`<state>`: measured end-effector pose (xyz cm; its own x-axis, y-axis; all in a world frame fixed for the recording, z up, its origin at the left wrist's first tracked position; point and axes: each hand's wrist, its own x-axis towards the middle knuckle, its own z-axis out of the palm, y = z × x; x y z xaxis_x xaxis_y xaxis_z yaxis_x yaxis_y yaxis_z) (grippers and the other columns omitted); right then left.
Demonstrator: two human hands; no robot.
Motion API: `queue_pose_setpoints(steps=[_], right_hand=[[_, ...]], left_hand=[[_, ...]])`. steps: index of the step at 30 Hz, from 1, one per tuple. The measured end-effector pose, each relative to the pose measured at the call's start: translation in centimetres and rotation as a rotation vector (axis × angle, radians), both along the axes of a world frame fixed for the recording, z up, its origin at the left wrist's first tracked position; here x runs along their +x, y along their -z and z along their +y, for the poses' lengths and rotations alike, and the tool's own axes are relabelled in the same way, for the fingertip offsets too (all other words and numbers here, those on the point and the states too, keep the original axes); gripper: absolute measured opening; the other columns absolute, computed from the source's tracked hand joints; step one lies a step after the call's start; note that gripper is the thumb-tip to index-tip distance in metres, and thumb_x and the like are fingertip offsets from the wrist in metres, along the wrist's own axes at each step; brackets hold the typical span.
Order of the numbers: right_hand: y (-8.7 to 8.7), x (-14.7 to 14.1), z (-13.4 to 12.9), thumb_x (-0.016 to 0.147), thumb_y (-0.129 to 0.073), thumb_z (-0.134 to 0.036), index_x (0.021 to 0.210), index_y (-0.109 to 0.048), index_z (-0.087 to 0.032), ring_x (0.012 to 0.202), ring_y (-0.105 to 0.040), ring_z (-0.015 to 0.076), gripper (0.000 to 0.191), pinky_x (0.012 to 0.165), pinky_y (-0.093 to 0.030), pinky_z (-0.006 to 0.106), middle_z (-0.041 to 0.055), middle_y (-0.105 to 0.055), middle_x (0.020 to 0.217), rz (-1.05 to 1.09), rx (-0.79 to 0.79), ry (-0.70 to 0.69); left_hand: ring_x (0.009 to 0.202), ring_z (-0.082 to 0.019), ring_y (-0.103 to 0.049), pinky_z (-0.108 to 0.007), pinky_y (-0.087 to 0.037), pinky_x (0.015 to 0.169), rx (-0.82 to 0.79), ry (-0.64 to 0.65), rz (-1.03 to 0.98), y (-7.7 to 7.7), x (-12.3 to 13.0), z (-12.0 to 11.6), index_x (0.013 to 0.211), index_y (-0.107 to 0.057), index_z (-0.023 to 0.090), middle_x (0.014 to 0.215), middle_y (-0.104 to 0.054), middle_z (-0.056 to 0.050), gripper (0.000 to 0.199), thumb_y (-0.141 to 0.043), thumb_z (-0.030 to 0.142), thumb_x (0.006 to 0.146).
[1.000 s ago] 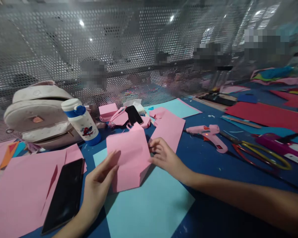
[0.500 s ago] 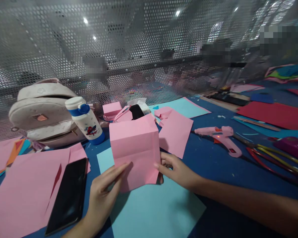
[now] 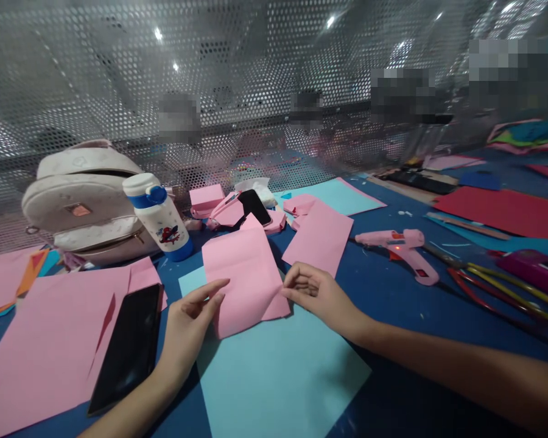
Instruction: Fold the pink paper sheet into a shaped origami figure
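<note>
"Head view: what is in hand, and where?"

"Folded pink paper, near centre, over a light-blue sheet that extends towards 6 o'clock. Take the folded paper as the dial's centre."

"Condition of each grip?"

"Left hand, on its 8 o'clock side: thumb and forefinger slightly apart, tips against its face. Right hand, at 4 o'clock: thumb and forefinger together, clamped on its edge."

"Items nearby?"

"Pink sheet at 2 o'clock; large black phone at 8, partly on pink sheets; smaller phone at 12."

"Farther out?"

"Bottle at 10, upright but appearing tilted, pale backpack just behind. Pink glue gun at 3, orange light showing, scissors beyond it on the blue worktop."
</note>
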<state>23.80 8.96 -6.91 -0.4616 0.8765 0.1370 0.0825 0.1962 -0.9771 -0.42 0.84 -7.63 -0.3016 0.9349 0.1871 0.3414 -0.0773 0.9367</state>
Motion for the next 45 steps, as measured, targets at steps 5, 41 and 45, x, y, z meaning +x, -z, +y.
queue_pose_setpoints(steps=[5, 41, 45], right_hand=[[-0.4, 0.1, -0.3, 0.077, -0.071, -0.031, 0.083, -0.057, -0.021, 0.07, -0.056, 0.0132, 0.018, 0.059, -0.043, 0.024, -0.0003, -0.058, 0.079, 0.007, 0.098, 0.049], [-0.2, 0.5, 0.8, 0.082, -0.072, -0.041, 0.071, -0.072, -0.02, 0.069, -0.052, 0.015, 0.024, 0.06, -0.037, 0.029, 0.0023, -0.061, 0.075, -0.022, 0.282, 0.017], [0.2, 0.5, 1.1, 0.081, -0.074, -0.036, 0.082, -0.073, -0.02, 0.068, -0.051, 0.0139, 0.016, 0.059, -0.035, 0.028, 0.0022, -0.063, 0.08, -0.068, 0.229, 0.032]], left_hand=[[0.071, -0.016, -0.067, -0.022, -0.053, 0.054, 0.001, 0.053, -0.019, 0.0, 0.4, 0.0, 0.113, -0.073, 0.02, 0.109, -0.073, -0.007, 0.039, -0.074, 0.038, 0.079], [0.066, -0.012, -0.054, -0.02, -0.042, 0.06, 0.161, 0.135, 0.075, -0.2, 0.7, -0.6, 0.087, -0.08, 0.028, 0.07, -0.062, 0.001, 0.01, -0.074, 0.024, 0.079], [0.07, -0.013, -0.056, -0.022, -0.043, 0.062, 0.154, 0.136, 0.056, 0.0, 0.5, -0.4, 0.091, -0.08, 0.027, 0.077, -0.066, -0.001, 0.013, -0.071, 0.024, 0.081]])
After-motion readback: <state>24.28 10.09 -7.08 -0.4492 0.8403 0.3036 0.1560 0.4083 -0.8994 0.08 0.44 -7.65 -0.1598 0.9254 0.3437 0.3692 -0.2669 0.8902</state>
